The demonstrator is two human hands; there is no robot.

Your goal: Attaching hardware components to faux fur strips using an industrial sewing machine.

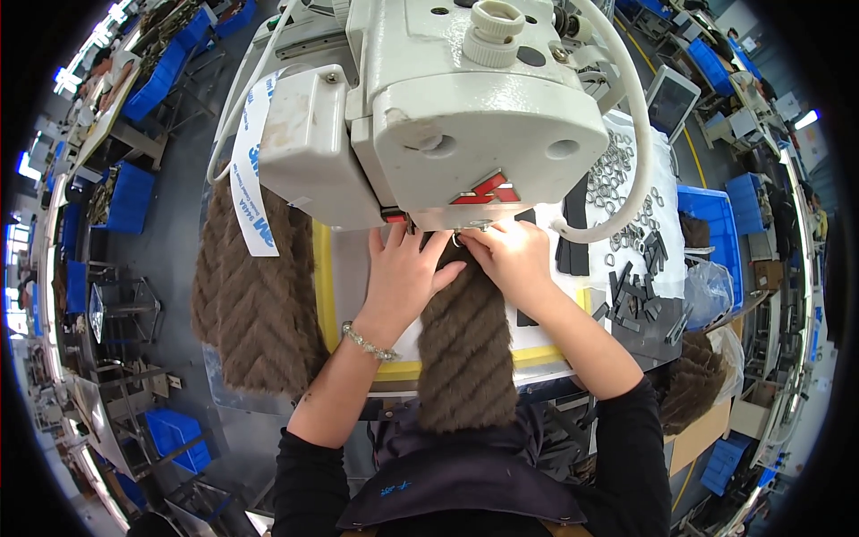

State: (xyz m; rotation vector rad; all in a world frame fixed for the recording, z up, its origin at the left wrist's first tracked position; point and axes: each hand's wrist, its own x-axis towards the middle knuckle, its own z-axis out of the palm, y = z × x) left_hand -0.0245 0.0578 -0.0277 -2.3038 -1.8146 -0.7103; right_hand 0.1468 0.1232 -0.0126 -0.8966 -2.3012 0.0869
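A long brown fur strip (467, 349) runs from beneath the white sewing machine head (488, 116) toward me, its near end hanging over the table edge. My left hand (403, 277) lies open on the strip's left side, fingers spread, fingertips under the machine head. On the other side my right hand (512, 259) is closed, thumb and fingers pinched at a small metal ring (457, 239) at the strip's far end. The machine head partly hides the fingertips and the needle area.
More brown fur pieces (255, 295) lie at the left. On the right are many loose metal rings (617, 161), short dark strips (637, 300), longer black strips (573, 237) and a blue bin (716, 233). A white tape strip (250, 179) hangs off the machine; yellow tape (324, 277) edges the work area.
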